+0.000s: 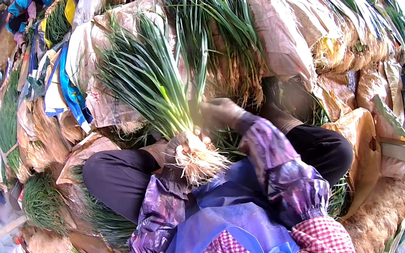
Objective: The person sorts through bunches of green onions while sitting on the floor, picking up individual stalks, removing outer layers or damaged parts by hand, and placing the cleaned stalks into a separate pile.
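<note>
My left hand (175, 146) is wrapped around the pale lower end of a bunch of green onion-like plants (147, 77), whose long leaves fan up and left. Its tangled straw-coloured roots (200, 162) hang over my lap. My right hand (220, 112) is at the stems' right side, fingers curled beside upright leaves; blur hides what they hold. Purple patterned sleeve covers are on both forearms.
More leafy bunches (221, 31) lie on pale sacks (278, 28) around me. Blue plastic sheeting (71, 87) is at the left, a pale bar (403, 152) at the right. Other people (24, 11) work at the far left and far right edges.
</note>
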Available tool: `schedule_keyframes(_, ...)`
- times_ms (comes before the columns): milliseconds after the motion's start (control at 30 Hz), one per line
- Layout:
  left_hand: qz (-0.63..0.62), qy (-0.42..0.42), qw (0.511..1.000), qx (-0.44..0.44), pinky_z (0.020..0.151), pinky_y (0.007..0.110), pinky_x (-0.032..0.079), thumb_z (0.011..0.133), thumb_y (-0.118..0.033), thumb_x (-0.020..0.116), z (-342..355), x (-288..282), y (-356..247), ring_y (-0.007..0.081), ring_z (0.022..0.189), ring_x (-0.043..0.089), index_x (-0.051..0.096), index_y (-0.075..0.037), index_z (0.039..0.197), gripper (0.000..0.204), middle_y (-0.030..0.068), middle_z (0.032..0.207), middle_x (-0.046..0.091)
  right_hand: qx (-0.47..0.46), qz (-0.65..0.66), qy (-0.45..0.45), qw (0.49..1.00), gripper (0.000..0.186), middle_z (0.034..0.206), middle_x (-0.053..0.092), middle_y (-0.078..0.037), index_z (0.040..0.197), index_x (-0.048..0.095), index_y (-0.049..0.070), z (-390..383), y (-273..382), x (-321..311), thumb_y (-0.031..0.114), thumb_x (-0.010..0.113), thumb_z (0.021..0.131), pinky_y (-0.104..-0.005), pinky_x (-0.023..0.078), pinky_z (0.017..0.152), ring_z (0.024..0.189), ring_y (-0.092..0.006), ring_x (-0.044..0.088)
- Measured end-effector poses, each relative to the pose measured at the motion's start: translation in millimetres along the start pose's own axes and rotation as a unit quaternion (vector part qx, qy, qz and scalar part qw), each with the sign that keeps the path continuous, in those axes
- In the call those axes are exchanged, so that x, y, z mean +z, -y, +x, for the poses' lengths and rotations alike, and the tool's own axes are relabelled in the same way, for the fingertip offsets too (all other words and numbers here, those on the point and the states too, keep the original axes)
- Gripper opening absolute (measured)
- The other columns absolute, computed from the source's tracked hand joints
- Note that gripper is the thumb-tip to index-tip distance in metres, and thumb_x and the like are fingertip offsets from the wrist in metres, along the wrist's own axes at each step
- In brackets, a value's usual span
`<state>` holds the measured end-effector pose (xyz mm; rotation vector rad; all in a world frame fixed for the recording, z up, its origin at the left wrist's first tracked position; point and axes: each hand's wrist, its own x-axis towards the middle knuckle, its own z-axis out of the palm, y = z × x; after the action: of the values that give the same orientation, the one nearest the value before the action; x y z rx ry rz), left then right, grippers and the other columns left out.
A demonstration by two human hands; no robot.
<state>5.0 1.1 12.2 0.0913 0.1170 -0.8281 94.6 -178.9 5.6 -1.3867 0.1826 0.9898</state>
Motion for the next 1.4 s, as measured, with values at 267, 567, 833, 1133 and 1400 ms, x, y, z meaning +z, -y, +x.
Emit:
schedule_keyframes(267,-0.012,-0.069,0.997,0.031,0.091,0.046,0.043,0.075,-0.019,0.070,2.1,-21.3,5.0,0.0243,0.101,0.050,0.053,-0.011,0.099,0.031,0.0077,0.106,0.051,-0.185,0.100,-0.293,0.933,0.022,0.063,0.058,-0.006,0.082,0.057,0.003,-10.3,-47.8,39.9,0.022,0.057,0.091,-0.0277,0.047,0.049,0.057,-0.0135,0.058)
schedule_keyframes(567,-0.005,-0.107,0.992,0.067,0.091,0.043,0.043,0.070,-0.016,0.073,-9.8,-30.8,-1.4,0.0221,0.098,0.051,0.055,-0.010,0.093,0.030,0.0061,0.103,0.054,-0.191,0.282,-0.227,0.912,0.021,0.067,0.057,-0.002,0.083,0.058,0.006,-64.9,-6.8,3.9,0.026,0.057,0.090,-0.0225,0.039,0.039,0.048,-0.0075,0.050)
schedule_keyframes(833,-0.045,0.056,0.994,0.079,0.097,0.044,0.039,0.086,-0.021,0.060,0.6,12.4,7.2,0.0199,0.105,0.046,0.050,-0.008,0.108,0.028,0.0064,0.111,0.049,-0.101,-0.086,-0.002,0.991,0.033,0.068,0.060,-0.005,0.094,0.065,0.004,2.3,-69.3,-34.4,0.036,0.062,0.086,-0.0303,0.044,0.051,0.056,-0.0135,0.055)
schedule_keyframes(1133,-0.085,-0.031,0.996,-0.015,0.095,0.040,0.042,0.085,-0.019,0.060,-23.4,-9.7,-4.2,0.0204,0.103,0.046,0.043,-0.006,0.118,0.039,0.0067,0.103,0.047,-0.053,0.320,0.018,0.946,0.021,0.061,0.050,0.001,0.094,0.062,0.004,56.6,-41.8,14.4,0.024,0.063,0.087,-0.0215,0.034,0.045,0.050,-0.0074,0.042)
schedule_keyframes(1400,0.034,0.104,0.941,0.321,0.067,0.031,0.040,0.076,-0.010,0.060,-22.6,46.9,9.0,0.0100,0.060,0.045,0.023,0.000,0.139,0.074,0.0012,0.082,0.049,-0.109,-0.236,-0.298,0.918,0.031,0.080,0.065,-0.013,0.092,0.064,0.010,91.4,-64.1,-16.0,0.039,0.059,0.083,-0.0389,0.048,0.069,0.075,-0.0295,0.062)
